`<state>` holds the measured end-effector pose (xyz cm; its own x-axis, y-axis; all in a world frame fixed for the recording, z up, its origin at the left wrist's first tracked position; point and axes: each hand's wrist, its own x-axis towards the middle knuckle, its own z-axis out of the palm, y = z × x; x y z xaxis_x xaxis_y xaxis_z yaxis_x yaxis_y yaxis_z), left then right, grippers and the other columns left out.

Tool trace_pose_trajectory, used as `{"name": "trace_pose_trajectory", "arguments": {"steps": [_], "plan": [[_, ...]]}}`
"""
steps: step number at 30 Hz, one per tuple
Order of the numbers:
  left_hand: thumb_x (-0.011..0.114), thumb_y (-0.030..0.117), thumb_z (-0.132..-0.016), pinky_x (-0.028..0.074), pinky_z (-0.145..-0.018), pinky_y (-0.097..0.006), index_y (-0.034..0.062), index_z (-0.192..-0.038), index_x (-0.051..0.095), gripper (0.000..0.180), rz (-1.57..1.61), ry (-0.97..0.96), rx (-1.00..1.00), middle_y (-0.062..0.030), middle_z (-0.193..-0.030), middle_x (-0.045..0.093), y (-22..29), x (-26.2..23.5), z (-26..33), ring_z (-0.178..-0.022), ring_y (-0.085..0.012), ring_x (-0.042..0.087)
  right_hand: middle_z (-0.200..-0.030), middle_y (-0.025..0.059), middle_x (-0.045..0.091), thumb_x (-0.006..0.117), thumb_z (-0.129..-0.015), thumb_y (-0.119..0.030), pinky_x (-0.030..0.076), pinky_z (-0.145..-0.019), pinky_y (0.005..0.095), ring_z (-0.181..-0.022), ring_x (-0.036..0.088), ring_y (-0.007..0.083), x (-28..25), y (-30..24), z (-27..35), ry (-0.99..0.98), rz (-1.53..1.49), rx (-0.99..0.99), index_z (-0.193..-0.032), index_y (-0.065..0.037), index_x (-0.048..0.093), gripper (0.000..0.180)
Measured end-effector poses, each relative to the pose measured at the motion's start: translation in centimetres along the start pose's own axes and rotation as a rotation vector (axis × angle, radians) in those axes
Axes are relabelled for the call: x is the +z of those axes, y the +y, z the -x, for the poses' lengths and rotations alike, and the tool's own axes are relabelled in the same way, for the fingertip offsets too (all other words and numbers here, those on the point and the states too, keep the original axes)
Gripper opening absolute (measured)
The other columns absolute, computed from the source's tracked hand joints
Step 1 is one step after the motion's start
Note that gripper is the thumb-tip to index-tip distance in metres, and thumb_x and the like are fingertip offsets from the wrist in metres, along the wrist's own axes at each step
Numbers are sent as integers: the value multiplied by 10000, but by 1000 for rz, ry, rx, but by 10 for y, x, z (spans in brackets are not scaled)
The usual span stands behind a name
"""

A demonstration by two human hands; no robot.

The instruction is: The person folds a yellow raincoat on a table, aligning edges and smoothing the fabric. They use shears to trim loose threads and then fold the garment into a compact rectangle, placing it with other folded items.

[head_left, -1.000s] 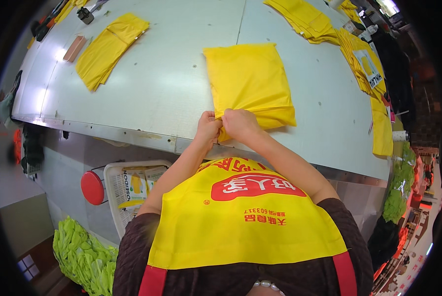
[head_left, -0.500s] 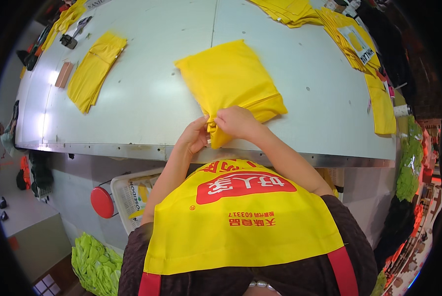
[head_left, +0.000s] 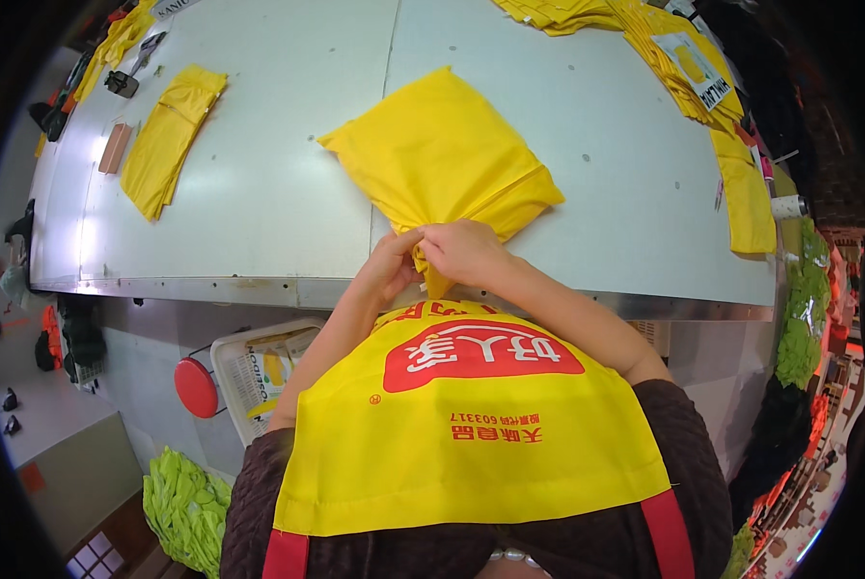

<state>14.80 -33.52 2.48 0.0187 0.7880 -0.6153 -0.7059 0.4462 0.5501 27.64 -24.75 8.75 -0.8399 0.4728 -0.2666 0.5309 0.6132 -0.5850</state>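
A puffed, bag-like yellow cloth bundle lies on the grey metal table, its near corner gathered at the front edge. Around that gathered corner my left hand is closed. Pressed against it from the other side, my right hand pinches the same cloth, its fingers bunched and partly hidden. A short tail of cloth hangs down between the two hands, and a stitched line runs across the bundle's right side.
A yellow cloth stack lies on the left by a pinkish block and a small black item. More yellow cloths are piled far right near a thread spool. Below the table are a white basket and a red stool.
The bundle's far corner has shifted slightly left and away from me. My hands have drawn closer together on the gathered corner, and the view has moved a little.
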Motion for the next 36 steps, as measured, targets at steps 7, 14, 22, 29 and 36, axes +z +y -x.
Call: {"name": "trace_pose_trajectory", "arguments": {"steps": [7,14,22,29,36], "plan": [[577,259,-874,482,-818,-327,58,-1241,417,447,104,54,91,-75,-1151,558,-24,11,3,-1000,-192,569,-1014,190,580,549,-842,-396,429,-800,458,-915,541,386,-23,134,13,919,312,48,-1156,0,470,513],[535,232,-893,447,-875,-344,16,-1224,445,406,-152,289,224,-74,-1170,555,-32,12,1,-1030,-196,554,-946,184,614,473,-876,-438,464,-722,426,-878,586,335,-31,174,-8,373,31,339,-1062,-26,511,454],[500,172,-882,438,-879,-340,43,-1237,449,381,226,-15,260,-57,-1173,556,-56,-2,34,-1037,-143,545,-973,165,581,596,-811,-258,435,-799,381,-902,544,308,-32,134,9,764,363,-218,-1060,-32,545,340],[550,78,-839,466,-814,-299,19,-1208,446,388,128,136,327,-73,-1111,573,-64,8,20,-969,-157,574,-853,127,591,606,-771,-158,451,-735,380,-834,557,298,4,59,5,141,-46,-500,-896,-47,598,168],[648,127,-754,454,-811,-330,20,-1161,468,458,-132,377,468,-84,-1071,585,-78,0,-19,-951,-190,572,-756,113,589,618,-749,-152,461,-675,387,-786,567,291,14,49,-12,69,222,-477,-827,-68,600,115]]}}
